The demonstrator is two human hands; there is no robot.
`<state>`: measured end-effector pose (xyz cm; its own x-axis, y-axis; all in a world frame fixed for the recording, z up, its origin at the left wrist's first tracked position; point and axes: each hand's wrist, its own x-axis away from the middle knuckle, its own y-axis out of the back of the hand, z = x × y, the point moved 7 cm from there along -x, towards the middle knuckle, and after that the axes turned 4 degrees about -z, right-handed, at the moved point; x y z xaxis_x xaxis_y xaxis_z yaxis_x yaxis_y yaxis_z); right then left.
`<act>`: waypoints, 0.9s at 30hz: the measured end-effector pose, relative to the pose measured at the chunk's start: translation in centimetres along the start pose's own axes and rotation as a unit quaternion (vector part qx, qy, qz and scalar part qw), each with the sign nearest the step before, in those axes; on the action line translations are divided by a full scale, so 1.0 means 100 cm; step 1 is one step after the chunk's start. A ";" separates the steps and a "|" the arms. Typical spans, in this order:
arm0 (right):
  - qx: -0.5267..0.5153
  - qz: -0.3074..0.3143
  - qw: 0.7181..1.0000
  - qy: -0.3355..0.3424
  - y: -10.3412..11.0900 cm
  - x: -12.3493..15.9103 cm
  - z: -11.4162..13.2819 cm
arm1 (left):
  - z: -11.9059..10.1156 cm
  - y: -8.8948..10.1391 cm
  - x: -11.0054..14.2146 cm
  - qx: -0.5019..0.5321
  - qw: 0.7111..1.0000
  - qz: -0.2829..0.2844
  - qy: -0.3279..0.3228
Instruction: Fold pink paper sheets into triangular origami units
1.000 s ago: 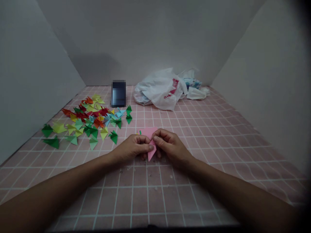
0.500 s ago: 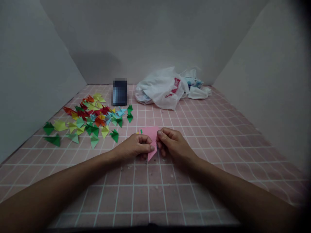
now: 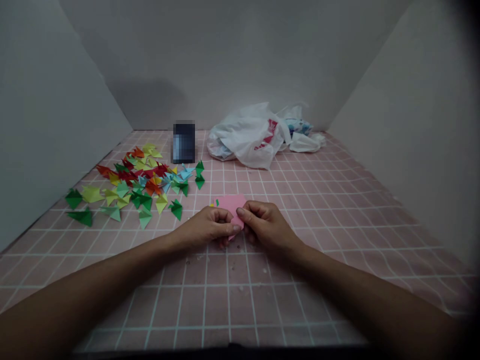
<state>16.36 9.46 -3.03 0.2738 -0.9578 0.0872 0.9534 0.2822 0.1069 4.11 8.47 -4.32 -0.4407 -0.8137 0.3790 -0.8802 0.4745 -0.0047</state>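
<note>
A small folded piece of pink paper (image 3: 237, 221) is pinched between both hands in the middle of the head view. My left hand (image 3: 212, 226) grips its left side, thumb on top and fingers curled beneath. On the right edge, my right hand (image 3: 264, 222) is closed, with thumb and index finger pressed on the paper. Just beyond the fingers shows a flat pink sheet (image 3: 229, 201); the hands partly cover it, and I cannot tell whether it is separate from the held piece. Small green and yellow bits of paper lie at its left edge.
Many folded paper cranes (image 3: 140, 200) in green, yellow, red, orange and blue spread over the left of the pink checked tablecloth (image 3: 180, 310). Behind them stands a dark blurred-out device (image 3: 184, 143). White plastic bags (image 3: 247, 135) lie at the back; walls enclose three sides.
My right hand has shifted slightly left and down, closer to my left thumb. The paper's lower tip, which pointed down below the fingers, now shows much less.
</note>
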 end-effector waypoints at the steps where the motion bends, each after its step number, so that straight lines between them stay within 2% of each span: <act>1: -0.004 0.001 1.000 -0.007 0.000 0.000 -0.001 | 0.001 0.000 0.000 0.007 1.000 -0.002 0.002; 7: -0.038 0.050 0.998 -0.026 -0.007 0.000 -0.005 | -0.001 0.000 -0.001 0.006 1.000 0.000 -0.025; 13: -0.053 0.012 0.999 -0.008 -0.002 -0.001 -0.004 | 0.002 0.000 -0.003 0.024 1.000 0.012 -0.014; 19: -0.075 -0.037 0.996 0.014 0.007 -0.006 -0.006 | -0.003 0.001 -0.001 0.020 0.999 0.006 -0.030; 27: -0.158 -0.049 0.986 0.008 0.009 -0.008 -0.004 | -0.005 0.006 0.001 0.029 0.999 0.001 -0.028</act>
<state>17.05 10.41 -3.43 0.1784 -0.9810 0.0762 0.9665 0.1602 -0.2004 3.66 8.85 -3.87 -0.4503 -0.8306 0.3275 -0.8873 0.4572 -0.0604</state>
